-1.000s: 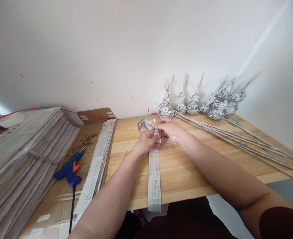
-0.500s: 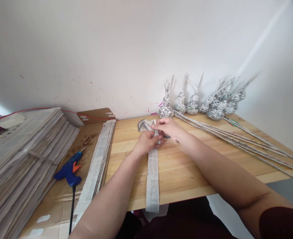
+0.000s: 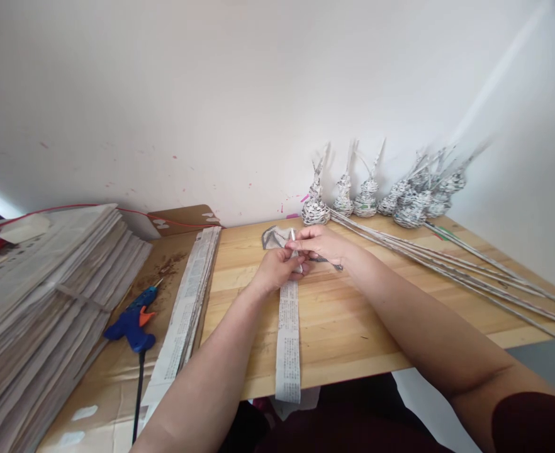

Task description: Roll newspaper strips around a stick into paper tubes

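Observation:
A newspaper strip (image 3: 288, 343) lies lengthwise on the wooden table, its near end hanging past the front edge. My left hand (image 3: 279, 267) is closed on the strip's far end, where the paper is rolled into a narrow tube. Fingers of my right hand (image 3: 318, 244) pinch the tube's upper tip, which shows white above them. Part of the rolled section is hidden by my fingers. Behind both hands rests a crumpled pale cloth (image 3: 272, 236) with a dark patterned edge.
Woven paper gourd shapes (image 3: 315, 211) stand along the wall. Long rolled paper sticks (image 3: 428, 257) cross the table's right side. To the left are stacked newspaper strips (image 3: 183, 321), a blue glue gun (image 3: 133, 324) on cardboard, and a thick newspaper stack (image 3: 60, 333).
The fingers of my right hand have shifted slightly around the tube's tip, and the paper there looks more tightly rolled. The strip's near end stays at the table edge.

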A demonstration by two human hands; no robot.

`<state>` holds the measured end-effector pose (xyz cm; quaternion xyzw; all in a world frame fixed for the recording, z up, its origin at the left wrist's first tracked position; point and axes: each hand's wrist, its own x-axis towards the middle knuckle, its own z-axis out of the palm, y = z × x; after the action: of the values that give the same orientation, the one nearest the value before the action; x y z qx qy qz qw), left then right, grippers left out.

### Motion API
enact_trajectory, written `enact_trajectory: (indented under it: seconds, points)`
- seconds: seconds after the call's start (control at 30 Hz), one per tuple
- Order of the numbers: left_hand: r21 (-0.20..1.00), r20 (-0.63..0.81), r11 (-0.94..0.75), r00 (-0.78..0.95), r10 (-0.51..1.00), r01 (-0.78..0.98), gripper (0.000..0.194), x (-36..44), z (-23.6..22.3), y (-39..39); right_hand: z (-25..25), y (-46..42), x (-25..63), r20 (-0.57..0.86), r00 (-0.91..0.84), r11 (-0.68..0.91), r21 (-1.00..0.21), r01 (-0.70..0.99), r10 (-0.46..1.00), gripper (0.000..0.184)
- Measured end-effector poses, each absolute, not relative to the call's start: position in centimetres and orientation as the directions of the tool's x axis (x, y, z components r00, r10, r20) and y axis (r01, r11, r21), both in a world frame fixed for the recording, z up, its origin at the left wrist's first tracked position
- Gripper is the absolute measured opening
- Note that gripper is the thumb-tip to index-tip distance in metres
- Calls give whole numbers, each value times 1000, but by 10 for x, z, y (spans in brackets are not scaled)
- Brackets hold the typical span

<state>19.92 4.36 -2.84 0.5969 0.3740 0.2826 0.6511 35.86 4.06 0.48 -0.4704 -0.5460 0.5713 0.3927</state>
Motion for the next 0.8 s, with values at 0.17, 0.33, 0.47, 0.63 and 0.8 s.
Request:
enact_trajectory:
  seconds: [0.17, 0.33, 0.47, 0.63, 0.8]
  points:
    - [990, -140, 108, 543, 828, 90, 26, 202, -25, 40, -4, 44, 350, -114, -116, -111, -993, 32, 987, 40]
    - [989, -146, 127, 537, 831, 72, 20, 203, -23, 38, -2, 43, 350, -86, -115, -84, -996, 20, 990, 42]
    - [988, -153, 146, 552, 820, 58, 25, 201, -26, 39, 1, 42, 358, -70, -269, -51, -996, 78, 961, 36]
    - [989, -146, 133, 553, 820, 64, 23, 202, -27, 39, -4, 45, 355, -85, -188, -77, -996, 49, 979, 37]
    - [987, -157, 148, 535, 830, 61, 22, 202, -25, 39, -4, 44, 352, -86, -145, -81, -996, 39, 986, 37]
